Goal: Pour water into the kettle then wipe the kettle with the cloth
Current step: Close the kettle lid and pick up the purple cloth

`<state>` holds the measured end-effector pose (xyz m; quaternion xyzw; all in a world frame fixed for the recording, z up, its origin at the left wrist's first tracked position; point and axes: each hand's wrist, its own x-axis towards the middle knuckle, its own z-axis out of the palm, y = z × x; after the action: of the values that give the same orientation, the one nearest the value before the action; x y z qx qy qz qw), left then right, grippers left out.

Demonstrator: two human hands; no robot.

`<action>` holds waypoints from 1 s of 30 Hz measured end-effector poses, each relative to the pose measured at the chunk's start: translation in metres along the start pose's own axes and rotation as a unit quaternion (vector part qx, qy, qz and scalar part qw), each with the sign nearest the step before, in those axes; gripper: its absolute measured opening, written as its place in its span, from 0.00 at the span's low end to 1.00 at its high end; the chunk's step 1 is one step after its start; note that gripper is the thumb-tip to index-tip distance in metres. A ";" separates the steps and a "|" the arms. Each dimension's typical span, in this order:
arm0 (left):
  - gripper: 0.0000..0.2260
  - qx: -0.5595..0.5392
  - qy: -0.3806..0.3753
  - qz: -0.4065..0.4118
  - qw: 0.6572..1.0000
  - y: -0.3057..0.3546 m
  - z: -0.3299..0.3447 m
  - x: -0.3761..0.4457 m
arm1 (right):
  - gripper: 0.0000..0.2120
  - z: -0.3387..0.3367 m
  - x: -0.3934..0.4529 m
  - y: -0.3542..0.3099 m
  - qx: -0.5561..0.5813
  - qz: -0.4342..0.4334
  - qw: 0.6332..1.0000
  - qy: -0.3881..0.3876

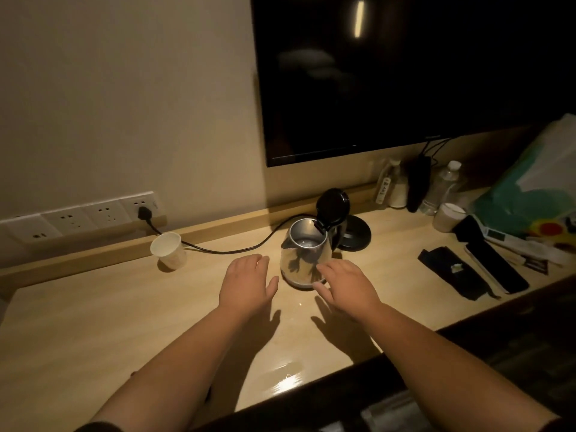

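A steel kettle (pixel 304 254) stands on the wooden desk (pixel 93 313) with its black lid (pixel 333 204) tipped up and open; a little water shows inside. My left hand (pixel 247 283) hovers palm down just left of the kettle, fingers spread, holding nothing. My right hand (pixel 346 285) hovers palm down in front of the kettle's right side, also empty. A white paper cup (pixel 170 249) sits to the left near the wall. A dark cloth (pixel 448 272) lies flat on the desk to the right.
The kettle's black base (pixel 355 233) sits behind it, its cord (pixel 218 249) running to a wall socket (pixel 145 210). A TV (pixel 405 73) hangs above. Bottles (pixel 442 185), a small cup (pixel 448 216), a plastic bag (pixel 530 194) and dark flat items (pixel 489 260) crowd the right side.
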<state>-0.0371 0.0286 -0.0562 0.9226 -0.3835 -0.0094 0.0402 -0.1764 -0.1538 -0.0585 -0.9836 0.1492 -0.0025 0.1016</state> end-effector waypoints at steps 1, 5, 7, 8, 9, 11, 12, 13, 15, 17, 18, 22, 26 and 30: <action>0.24 0.000 0.011 -0.005 1.000 0.011 -0.001 0.005 | 0.22 -0.007 0.002 0.014 0.013 0.011 1.000 0.007; 0.22 -0.005 0.041 -0.021 0.999 0.044 -0.008 0.025 | 0.24 -0.030 0.017 0.059 0.074 0.065 0.994 0.038; 0.21 -0.008 0.044 -0.030 0.999 0.055 -0.011 0.030 | 0.24 -0.039 0.028 0.074 0.129 0.089 0.986 0.065; 0.21 -0.007 0.044 -0.035 0.998 0.059 -0.011 0.033 | 0.24 -0.043 0.034 0.078 0.154 0.097 0.980 0.077; 0.21 -0.004 0.044 -0.040 0.998 0.063 -0.012 0.035 | 0.24 -0.046 0.040 0.082 0.175 0.104 0.975 0.086; 0.19 0.003 0.043 -0.044 0.998 0.066 -0.011 0.038 | 0.24 -0.054 0.051 0.084 0.220 0.119 0.964 0.094; 0.19 0.005 0.040 -0.043 0.998 0.067 -0.010 0.040 | 0.24 -0.057 0.057 0.084 0.246 0.126 0.956 0.095; 0.18 0.006 0.037 -0.043 0.998 0.068 -0.009 0.041 | 0.24 -0.059 0.063 0.083 0.270 0.132 0.949 0.095; 0.19 0.007 0.027 -0.046 0.999 0.067 -0.006 0.043 | 0.24 -0.062 0.073 0.078 0.318 0.141 0.933 0.095; 0.21 0.007 0.015 -0.047 0.999 0.066 -0.002 0.045 | 0.23 -0.064 0.081 0.072 0.366 0.149 0.914 0.092; 0.23 0.005 0.009 -0.047 0.999 0.065 0.000 0.045 | 0.23 -0.064 0.084 0.069 0.386 0.150 0.906 0.088; 0.27 0.008 -0.003 -0.034 0.999 0.065 0.006 0.046 | 0.22 -0.070 0.093 0.061 0.431 0.174 0.881 0.086; 0.29 -0.004 -0.011 -0.034 0.999 0.063 0.011 0.045 | 0.22 -0.065 0.098 0.050 0.425 0.138 0.891 0.079; 0.30 -0.024 -0.008 -0.040 0.999 0.063 0.019 0.043 | 0.21 -0.055 0.096 0.036 0.305 0.032 0.949 0.071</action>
<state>-0.0521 -0.0469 -0.0694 0.9359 -0.3461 -0.0278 0.0588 -0.0970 -0.2271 -0.0147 -0.8977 0.1799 -0.1145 0.3855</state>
